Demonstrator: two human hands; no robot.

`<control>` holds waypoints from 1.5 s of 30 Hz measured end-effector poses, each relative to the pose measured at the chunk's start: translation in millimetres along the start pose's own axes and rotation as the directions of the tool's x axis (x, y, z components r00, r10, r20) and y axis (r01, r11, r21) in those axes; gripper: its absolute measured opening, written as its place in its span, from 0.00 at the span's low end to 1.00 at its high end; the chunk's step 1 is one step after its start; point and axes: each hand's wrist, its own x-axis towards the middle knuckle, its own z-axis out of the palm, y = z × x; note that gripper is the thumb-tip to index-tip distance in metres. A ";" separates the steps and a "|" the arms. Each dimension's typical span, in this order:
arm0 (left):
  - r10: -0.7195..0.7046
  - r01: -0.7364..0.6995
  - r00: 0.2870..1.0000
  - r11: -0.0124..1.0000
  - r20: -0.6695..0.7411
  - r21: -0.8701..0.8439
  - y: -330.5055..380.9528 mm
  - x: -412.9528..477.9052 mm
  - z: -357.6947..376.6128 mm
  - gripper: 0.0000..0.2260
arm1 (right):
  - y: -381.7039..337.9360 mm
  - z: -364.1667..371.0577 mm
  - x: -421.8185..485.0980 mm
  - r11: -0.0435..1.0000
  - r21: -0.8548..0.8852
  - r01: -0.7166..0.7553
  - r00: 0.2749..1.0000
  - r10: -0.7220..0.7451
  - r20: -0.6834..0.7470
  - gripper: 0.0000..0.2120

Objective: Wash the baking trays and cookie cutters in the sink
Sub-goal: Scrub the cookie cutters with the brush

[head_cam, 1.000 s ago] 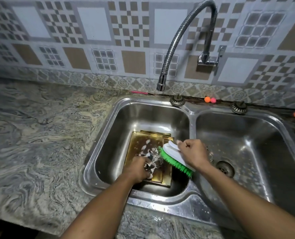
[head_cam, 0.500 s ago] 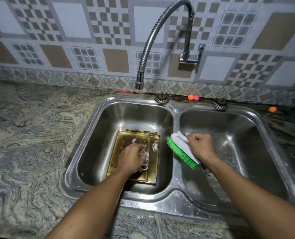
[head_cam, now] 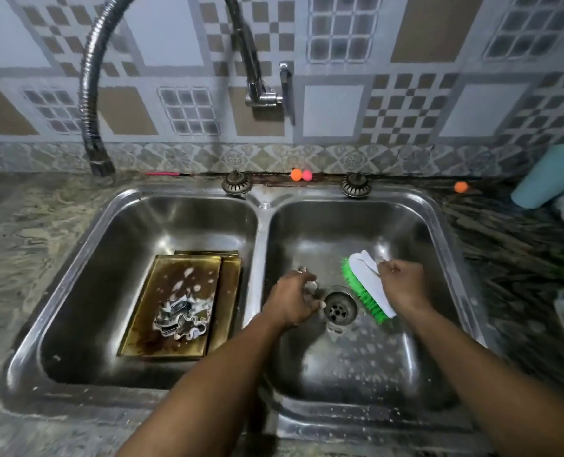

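A marbled counter [head_cam: 27,258] frames the steel double sink [head_cam: 261,222] below us. Nearest, in the right basin, our left hand [head_cam: 290,301] curls round a small metal piece [head_cam: 312,285], mostly hidden by the fingers, just beside the drain [head_cam: 340,308]. Our right hand [head_cam: 402,285] grips the white-backed green brush [head_cam: 368,278]. In the left basin, soapy cookie cutters [head_cam: 180,318] lie heaped on stacked golden baking trays [head_cam: 162,338]; how many trays, we cannot tell. Beyond, the tap [head_cam: 89,94] runs off the top edge.
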 end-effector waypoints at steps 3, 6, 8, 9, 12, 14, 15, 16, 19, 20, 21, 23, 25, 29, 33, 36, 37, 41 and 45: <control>-0.052 0.049 0.997 0.997 0.049 0.061 -14.6 29.7 31.2 0.28 | 30.8 1.9 21.7 0.999 -0.051 -0.016 1.000 0.016 -0.001 0.18; -0.053 0.034 0.993 0.982 0.103 0.185 -29.3 54.1 50.8 0.35 | 51.3 4.5 34.3 0.995 -0.095 -0.018 1.000 0.020 0.020 0.16; -0.046 0.005 0.989 0.960 0.140 0.278 -38.7 69.9 61.1 0.38 | 60.2 7.0 40.3 0.997 -0.082 -0.008 0.999 0.011 0.032 0.15; -0.047 -0.009 0.986 0.945 0.162 0.327 -42.1 76.8 65.3 0.39 | 64.4 8.4 42.7 0.998 -0.069 -0.008 0.999 0.011 0.039 0.15; -0.086 -0.013 0.970 0.915 0.227 0.402 -43.5 86.4 70.0 0.29 | 72.2 10.4 45.2 0.999 -0.045 -0.017 0.998 0.020 0.058 0.16; -0.090 -0.022 0.967 0.904 0.240 0.427 -39.5 85.7 69.3 0.23 | 74.1 8.9 44.3 0.999 -0.042 -0.028 0.997 0.031 0.074 0.16; -0.086 -0.033 0.965 0.897 0.247 0.440 -37.5 84.4 68.6 0.21 | 73.7 8.0 44.2 0.999 -0.038 -0.031 0.996 0.033 0.079 0.16; -0.087 -0.043 0.962 0.888 0.259 0.457 -36.0 82.5 68.5 0.19 | 72.6 7.5 44.2 0.999 -0.031 -0.035 0.996 0.037 0.083 0.15; -0.104 -0.055 0.956 0.855 0.274 0.515 -33.3 74.2 70.1 0.17 | 68.6 7.3 42.8 0.999 -0.019 -0.038 0.995 0.040 0.087 0.15; -0.108 -0.049 0.956 0.857 0.273 0.513 -32.7 71.5 70.4 0.18 | 66.4 7.4 41.4 0.999 -0.020 -0.038 0.995 0.039 0.088 0.15; -0.110 -0.042 0.956 0.865 0.270 0.500 -31.8 69.3 70.7 0.16 | 64.1 7.2 39.9 0.999 -0.026 -0.039 0.995 0.041 0.089 0.15; -0.120 0.003 0.962 0.901 0.245 0.433 -30.7 65.8 70.4 0.11 | 59.9 7.0 36.9 0.998 -0.043 -0.039 0.996 0.042 0.082 0.17; -0.162 0.100 0.962 0.958 0.219 0.269 -30.3 60.4 67.5 0.06 | 55.6 5.9 32.7 0.998 -0.034 -0.045 0.997 0.047 0.064 0.17; -0.199 0.231 0.968 0.944 0.153 -0.237 -17.0 42.3 52.0 0.08 | 37.8 -3.5 19.3 0.998 0.007 -0.066 0.997 0.066 0.027 0.16; -0.128 0.269 0.953 0.776 0.275 -0.570 11.2 24.6 24.9 0.24 | 14.1 -19.1 0.0 0.993 0.071 -0.093 0.995 0.094 -0.019 0.21; -0.033 0.195 0.963 0.772 0.269 -0.605 27.7 16.8 6.0 0.19 | -0.2 -32.7 -15.6 0.995 0.059 -0.077 0.992 0.082 -0.093 0.19; -0.002 0.161 0.967 0.779 0.254 -0.606 33.3 13.6 0.1 0.18 | -2.9 -36.8 -21.1 0.996 0.055 -0.068 0.990 0.075 -0.122 0.19; 0.093 0.076 0.965 0.796 0.244 -0.600 55.3 2.1 -18.7 0.19 | -0.1 -53.6 -39.0 0.998 0.048 -0.050 0.975 0.059 -0.213 0.22; 0.176 0.002 0.954 0.807 0.244 -0.590 79.5 -9.8 -22.7 0.13 | 4.7 -81.6 -55.3 0.997 0.054 -0.058 0.967 0.070 -0.244 0.21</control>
